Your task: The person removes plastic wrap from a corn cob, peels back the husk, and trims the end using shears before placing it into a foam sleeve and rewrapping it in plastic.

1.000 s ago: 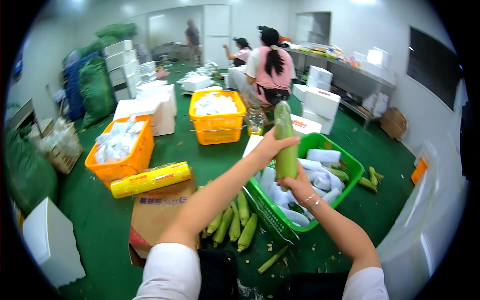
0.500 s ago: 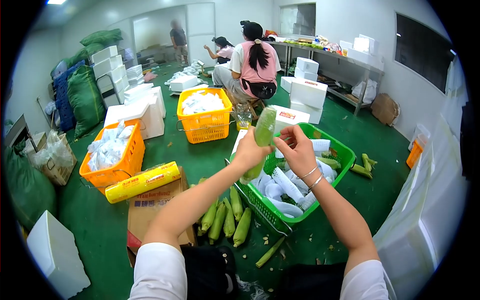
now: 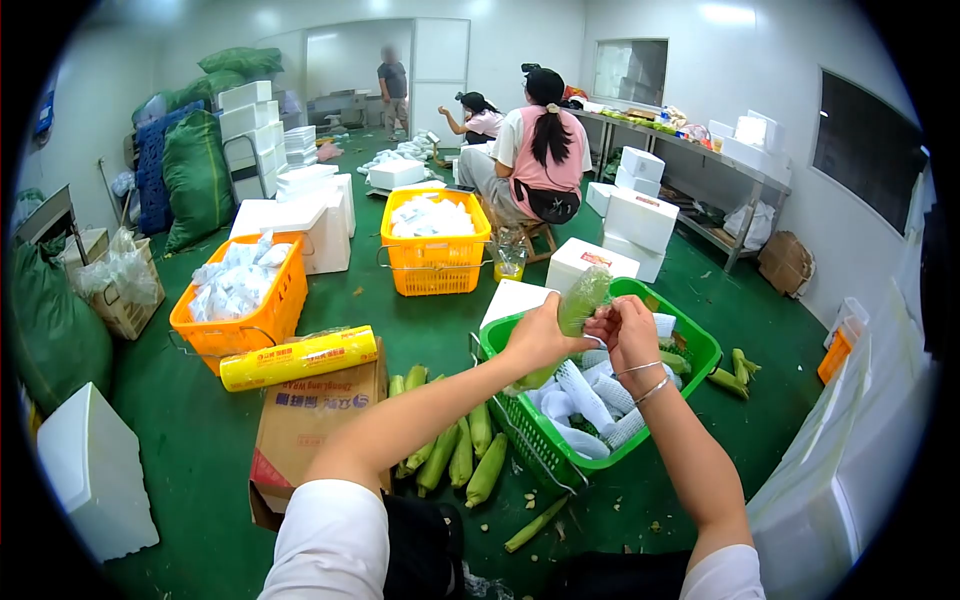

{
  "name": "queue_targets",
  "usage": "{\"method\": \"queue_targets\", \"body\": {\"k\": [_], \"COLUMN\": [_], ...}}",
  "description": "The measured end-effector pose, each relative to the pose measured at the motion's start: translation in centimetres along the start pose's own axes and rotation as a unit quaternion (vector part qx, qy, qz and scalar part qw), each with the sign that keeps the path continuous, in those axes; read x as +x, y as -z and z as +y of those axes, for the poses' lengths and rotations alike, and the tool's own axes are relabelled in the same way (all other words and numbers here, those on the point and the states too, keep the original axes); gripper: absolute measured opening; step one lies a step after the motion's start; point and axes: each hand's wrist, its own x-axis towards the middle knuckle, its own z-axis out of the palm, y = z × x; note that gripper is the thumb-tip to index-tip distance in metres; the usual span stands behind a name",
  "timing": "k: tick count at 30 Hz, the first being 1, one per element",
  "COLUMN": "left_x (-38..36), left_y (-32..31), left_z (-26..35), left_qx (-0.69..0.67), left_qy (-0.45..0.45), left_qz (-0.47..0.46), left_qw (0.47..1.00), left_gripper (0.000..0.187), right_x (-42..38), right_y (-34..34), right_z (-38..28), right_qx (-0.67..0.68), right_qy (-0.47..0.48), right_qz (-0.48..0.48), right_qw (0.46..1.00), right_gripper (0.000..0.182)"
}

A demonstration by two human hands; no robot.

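The corn (image 3: 585,297) is held up over the near left side of the green crate (image 3: 545,440), tilted, its rounded top leaning right and away and its lower end showing below the wrist. It is pale green, smooth and plump, with bright glints near the top, as of clear film. The left hand (image 3: 540,335) is wrapped around its middle, gripping it firmly. The right hand (image 3: 630,335) is at its right side, fingers bent and drawn together; whether they pinch any film I cannot tell. White nets (image 3: 585,392) fill much of the crate; darker green ears (image 3: 487,470) lie on the floor beside a box (image 3: 318,405).
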Motion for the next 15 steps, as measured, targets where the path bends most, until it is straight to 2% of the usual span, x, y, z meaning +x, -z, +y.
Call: {"method": "queue_targets", "body": {"k": [3,5,8,12,13,14,15], "left_x": [-0.6,-1.0,-1.2,-1.7,-1.9,-2.0,-1.9], "left_y": [-0.1,0.2,0.0,-0.6,-0.9,-1.2,-1.4], "left_z": [-0.1,0.3,-0.6,-1.7,-2.2,-2.6,-2.8], "left_qx": [-0.003,0.044,0.076,0.084,0.087,0.090,0.088], "left_qy": [-0.006,0.024,0.009,0.010,-0.021,-0.052,-0.052], "left_qz": [0.006,-0.011,-0.025,-0.067,-0.097,-0.127,-0.126], "left_qw": [1.000,0.999,0.997,0.994,0.991,0.987,0.987], "left_gripper": [0.072,0.075,0.076,0.078,0.079,0.079,0.079], "right_x": [-0.3,-1.1,-1.7,-1.6,-1.7,-1.9,-2.0], "right_y": [-0.4,-1.4,-2.4,-2.7,-2.9,-3.1,-3.1], "right_z": [0.2,0.0,0.4,0.2,0.0,-0.1,-0.2], "right_qx": [0.015,0.009,0.005,-0.018,-0.040,-0.041,-0.063], "right_qy": [-0.016,-0.015,-0.002,0.036,0.064,0.064,0.053], "right_qz": [-0.005,-0.003,-0.012,-0.071,-0.089,-0.090,-0.114], "right_qw": [1.000,1.000,1.000,0.997,0.993,0.993,0.990], "right_gripper": [0.009,0.007,0.001,0.014,0.020,0.020,0.028]}}
